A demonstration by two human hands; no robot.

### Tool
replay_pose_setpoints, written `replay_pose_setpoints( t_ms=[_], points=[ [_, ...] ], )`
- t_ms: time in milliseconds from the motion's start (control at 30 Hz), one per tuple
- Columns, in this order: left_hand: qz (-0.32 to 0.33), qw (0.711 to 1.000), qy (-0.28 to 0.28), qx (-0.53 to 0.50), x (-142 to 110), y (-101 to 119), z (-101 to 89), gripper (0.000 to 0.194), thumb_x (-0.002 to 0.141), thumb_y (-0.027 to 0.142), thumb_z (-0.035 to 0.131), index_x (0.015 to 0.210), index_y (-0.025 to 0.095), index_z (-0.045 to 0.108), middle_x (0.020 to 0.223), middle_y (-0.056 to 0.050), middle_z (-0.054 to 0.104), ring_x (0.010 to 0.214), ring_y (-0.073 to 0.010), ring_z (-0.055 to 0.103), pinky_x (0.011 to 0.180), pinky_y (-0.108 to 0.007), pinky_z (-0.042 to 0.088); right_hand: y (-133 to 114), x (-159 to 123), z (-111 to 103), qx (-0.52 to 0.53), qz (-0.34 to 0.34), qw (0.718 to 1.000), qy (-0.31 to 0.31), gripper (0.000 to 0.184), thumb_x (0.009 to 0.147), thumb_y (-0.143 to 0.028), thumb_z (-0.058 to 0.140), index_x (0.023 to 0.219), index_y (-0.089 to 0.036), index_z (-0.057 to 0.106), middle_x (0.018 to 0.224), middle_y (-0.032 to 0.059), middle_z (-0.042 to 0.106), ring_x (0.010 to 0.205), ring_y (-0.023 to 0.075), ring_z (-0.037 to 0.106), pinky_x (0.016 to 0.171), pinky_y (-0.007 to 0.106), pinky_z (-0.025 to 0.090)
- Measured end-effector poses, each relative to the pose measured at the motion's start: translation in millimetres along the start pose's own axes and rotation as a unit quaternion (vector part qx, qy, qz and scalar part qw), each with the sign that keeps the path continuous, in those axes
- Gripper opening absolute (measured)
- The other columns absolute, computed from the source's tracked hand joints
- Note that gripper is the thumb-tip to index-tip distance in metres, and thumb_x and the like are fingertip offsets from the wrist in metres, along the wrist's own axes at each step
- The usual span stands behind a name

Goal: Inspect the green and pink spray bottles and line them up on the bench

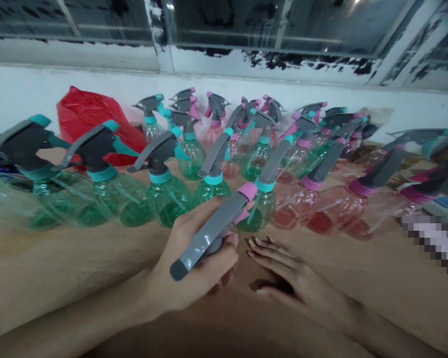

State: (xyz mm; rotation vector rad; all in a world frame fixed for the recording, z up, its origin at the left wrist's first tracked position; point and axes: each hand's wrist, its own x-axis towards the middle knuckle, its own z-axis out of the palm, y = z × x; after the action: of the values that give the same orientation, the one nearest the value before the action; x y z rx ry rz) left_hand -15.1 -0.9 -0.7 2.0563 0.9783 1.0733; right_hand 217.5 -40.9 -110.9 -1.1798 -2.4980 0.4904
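At the near middle of the wooden surface [97, 248], holds a trigger spray bottle [224, 216] in the left-hand grip [181, 236], fingers curled firmly around it beneath the grey head. Points the pink nozzle [248, 190] away, toward the other bottles, with the long grey lever [197, 247] slanting back over the hand. Shows only a hint of reddish body below the fingers; cannot tell about contact between base and surface. Rests the right-hand grip [294, 271] just to the right, back upward, fingers extended and slightly apart, thumb spread, holding nothing. Faces, just beyond, a front row of green spray bottles [168, 196] with turquoise collars on the left and in the middle, then pink spray bottles [323, 209] with pink collars on the right. Has more spray bottles [259, 159] of both colours crowded farther back, near the white wall [26, 84], and a red plastic bag [89, 119] behind the green ones at left. Looks up, above the wall, to dark window panes [227, 22].
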Motion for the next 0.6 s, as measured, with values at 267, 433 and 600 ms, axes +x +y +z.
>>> replay_pose_setpoints(
  t_ms=[267, 433, 600],
  points=[
    [-0.007, 1.0, -0.019, 0.01, 0.5, 3.5, -3.0, 0.018, 0.068, 0.01, 0.045, 0.079, 0.022, 0.054, 0.071, 0.004, 0.053, 0.064, -0.0135, 0.055, 0.06, -0.026, 0.043, 2.2, -0.2, 0.8, 0.0, -0.007, 1.0, 0.0, 0.058, 0.091, -0.041, 0.054, 0.144, -0.027, 0.034, 0.149, 0.0017, 0.038, 0.138, 0.0206, 0.033, 0.114, 0.045, 0.03],
    [-0.005, 1.0, -0.024, 0.016, 2.5, 7.6, -5.2, 0.018, 0.067, 0.009, 0.046, 0.078, 0.022, 0.054, 0.072, 0.003, 0.054, 0.064, -0.0143, 0.055, 0.062, -0.027, 0.045, 1.9, 0.1, 0.0, 0.008, -0.003, 1.0, -0.003, 0.059, 0.091, -0.041, 0.054, 0.144, -0.028, 0.032, 0.148, 0.0018, 0.039, 0.137, 0.0217, 0.034, 0.113, 0.046, 0.031],
    [-0.028, 0.999, -0.022, -0.003, 3.4, 6.2, -3.9, 0.029, 0.066, 0.011, 0.047, 0.089, 0.025, 0.056, 0.075, 0.004, 0.058, 0.065, -0.0157, 0.059, 0.065, -0.028, 0.052, 2.4, 0.1, 0.2, -0.002, -0.007, 1.0, -0.005, 0.059, 0.092, -0.041, 0.053, 0.145, -0.028, 0.031, 0.149, 0.0017, 0.038, 0.137, 0.0214, 0.034, 0.113, 0.046, 0.03]
  ],
)
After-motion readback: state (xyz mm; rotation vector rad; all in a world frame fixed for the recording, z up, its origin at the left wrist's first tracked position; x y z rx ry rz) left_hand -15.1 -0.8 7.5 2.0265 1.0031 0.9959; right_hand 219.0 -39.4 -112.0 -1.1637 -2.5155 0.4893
